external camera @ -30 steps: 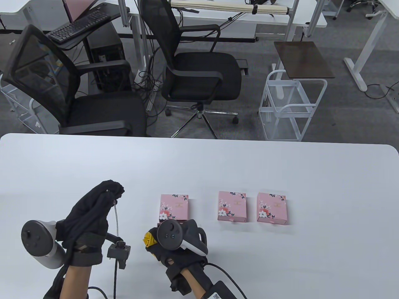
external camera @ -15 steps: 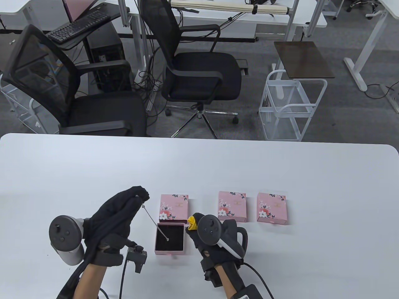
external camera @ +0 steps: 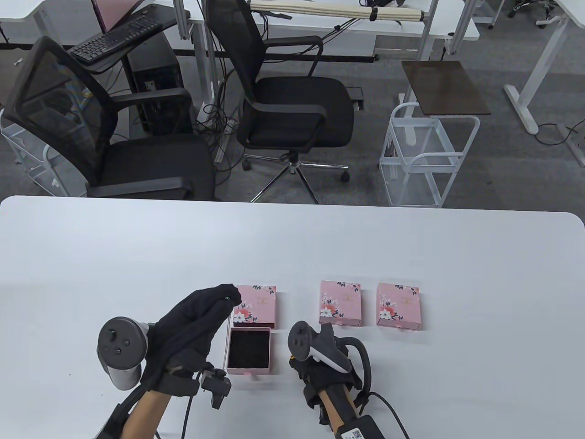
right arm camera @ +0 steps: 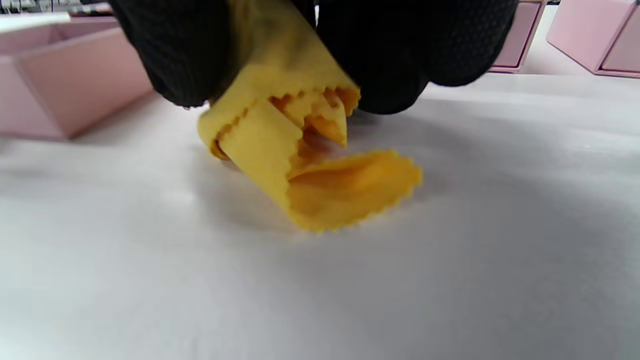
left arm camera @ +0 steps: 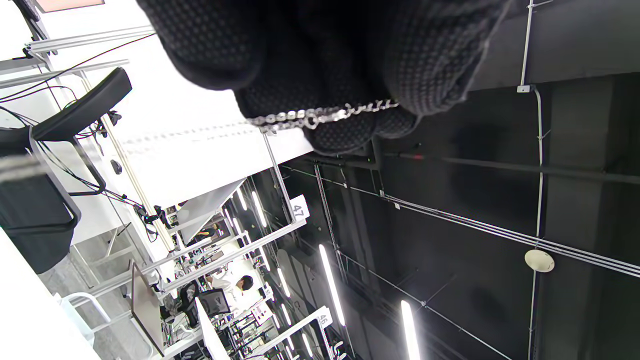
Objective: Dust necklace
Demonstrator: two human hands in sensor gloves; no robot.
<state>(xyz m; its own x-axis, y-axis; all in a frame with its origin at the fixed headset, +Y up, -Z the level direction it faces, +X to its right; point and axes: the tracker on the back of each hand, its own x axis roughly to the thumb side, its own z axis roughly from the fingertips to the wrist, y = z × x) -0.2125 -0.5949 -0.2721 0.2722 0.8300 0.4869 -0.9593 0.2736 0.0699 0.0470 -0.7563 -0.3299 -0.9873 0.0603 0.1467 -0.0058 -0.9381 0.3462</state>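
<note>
The left hand (external camera: pixel 192 329) pinches the thin silver chain necklace (left arm camera: pixel 320 116) at its fingertips; the chain hangs down beside the open pink box (external camera: pixel 249 350) just right of this hand. The right hand (external camera: pixel 327 366) grips a folded yellow cloth (right arm camera: pixel 305 160), low on the white table (external camera: pixel 457 256). I think it is best to keep the chain taut and vertical and wipe along its length.

Left hand (external camera: pixel 192 324) raised off the table, fingers bunched and pointing forward, fingertips (left arm camera: pixel 350 125) pinched together on a chain; tracker sits to its left. Right hand (external camera: pixel 327 370) low at the table, palm down, fingers (right arm camera: pixel 400 60) curled and pinching a yellow cloth.
</note>
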